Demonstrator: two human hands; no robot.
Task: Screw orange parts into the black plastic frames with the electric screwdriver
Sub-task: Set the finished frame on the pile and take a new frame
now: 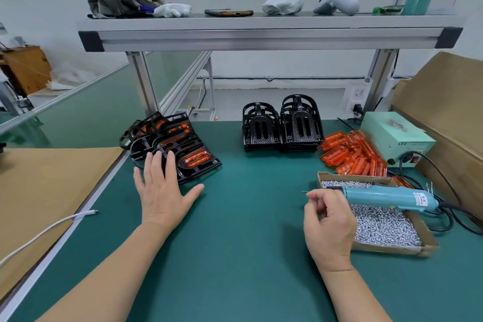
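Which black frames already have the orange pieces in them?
The toppled pile of black plastic frames at the left, by the left hand, shows orange parts inside. The two upright stacks of black frames at the back are all black.

Small factory assembly station.
Green bench mat, aluminium-profile shelf, bulk box of screws, stacked black frames, orange parts heaped, screwdriver power unit.

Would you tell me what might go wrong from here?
The turquoise electric screwdriver lies across the shallow cardboard box of silver screws; a nudge from the right hand might tip it or spill screws. The left hand touches the loosely heaped black frames with orange inserts, which may slide.
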